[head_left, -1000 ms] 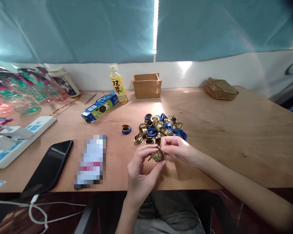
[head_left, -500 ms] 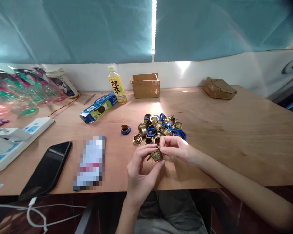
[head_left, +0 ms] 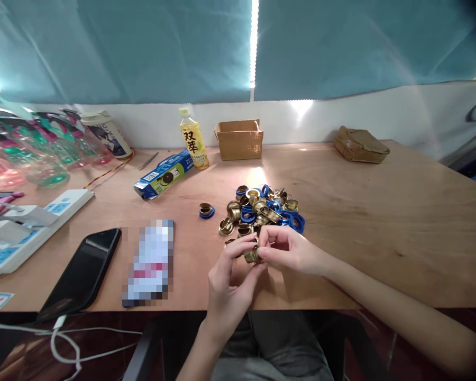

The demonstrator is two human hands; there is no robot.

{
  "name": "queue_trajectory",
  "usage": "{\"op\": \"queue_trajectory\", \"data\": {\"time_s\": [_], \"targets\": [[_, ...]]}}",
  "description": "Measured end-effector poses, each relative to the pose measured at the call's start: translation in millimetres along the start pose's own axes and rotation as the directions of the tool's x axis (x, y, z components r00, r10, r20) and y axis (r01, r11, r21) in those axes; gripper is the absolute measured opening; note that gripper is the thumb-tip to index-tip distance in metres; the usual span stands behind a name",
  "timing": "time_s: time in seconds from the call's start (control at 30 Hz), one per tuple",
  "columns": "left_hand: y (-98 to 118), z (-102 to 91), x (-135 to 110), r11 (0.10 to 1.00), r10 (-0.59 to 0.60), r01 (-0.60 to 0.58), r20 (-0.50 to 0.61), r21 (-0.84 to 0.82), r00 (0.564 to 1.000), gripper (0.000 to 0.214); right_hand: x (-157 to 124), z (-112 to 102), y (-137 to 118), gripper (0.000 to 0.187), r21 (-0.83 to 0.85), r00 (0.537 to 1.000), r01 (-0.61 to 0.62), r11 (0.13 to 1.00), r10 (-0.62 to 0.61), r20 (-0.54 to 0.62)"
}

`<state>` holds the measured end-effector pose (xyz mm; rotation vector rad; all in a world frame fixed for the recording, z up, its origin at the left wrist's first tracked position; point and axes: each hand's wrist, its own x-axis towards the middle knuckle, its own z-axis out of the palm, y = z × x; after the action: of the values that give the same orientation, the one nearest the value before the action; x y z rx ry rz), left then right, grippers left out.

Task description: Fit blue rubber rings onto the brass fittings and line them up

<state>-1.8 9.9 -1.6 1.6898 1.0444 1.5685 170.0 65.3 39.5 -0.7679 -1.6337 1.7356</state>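
Note:
Between the fingertips and thumb of my left hand (head_left: 232, 283) is a small brass-coloured metal fitting (head_left: 252, 256), a short round piece, partly covered by fingers. My right hand (head_left: 287, 251) pinches its upper right edge with thumb and forefinger. Just beyond both hands lies a heap of similar brass fittings (head_left: 233, 210) mixed with blue rings (head_left: 297, 222). One brass fitting with a blue ring (head_left: 207, 211) sits apart, to the left of the heap.
A phone (head_left: 81, 272) and a blurred-out flat object (head_left: 150, 264) lie left, near a power strip (head_left: 69, 203). Behind stand a blue box (head_left: 164, 174), a yellow drink bottle (head_left: 194, 140) and an open cardboard box (head_left: 240, 143). A brown packet (head_left: 360, 145) is at the back right.
The fitting has turned in my fingers, and the flared rim seen before is now mostly hidden. My right fingertips have shifted slightly down along it. The whole view has moved a little.

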Motion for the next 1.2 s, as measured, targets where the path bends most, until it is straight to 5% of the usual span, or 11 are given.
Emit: {"op": "queue_trajectory", "data": {"time_s": [0.47,0.97,1.2], "targets": [[1.7,4.3,-2.1,0.993,-0.089,0.082,-0.079,-0.079,0.993,0.044,-1.7,5.3,-4.7,0.035,-0.078,0.999,0.022,0.997,-0.025,-0.034],[5.2,-0.6,-0.2,0.988,-0.137,0.135,-0.021,-0.078,0.99,0.038,0.7,-1.2,0.9,0.027,0.062,0.998,-0.029,0.998,0.026,0.052],[8.5,-3.2,5.1,0.966,-0.198,0.191,-0.023,-0.171,0.98,0.027,1.1,2.8,-1.8,0.022,-0.006,0.996,-0.042,0.999,0.041,-0.073]]}}
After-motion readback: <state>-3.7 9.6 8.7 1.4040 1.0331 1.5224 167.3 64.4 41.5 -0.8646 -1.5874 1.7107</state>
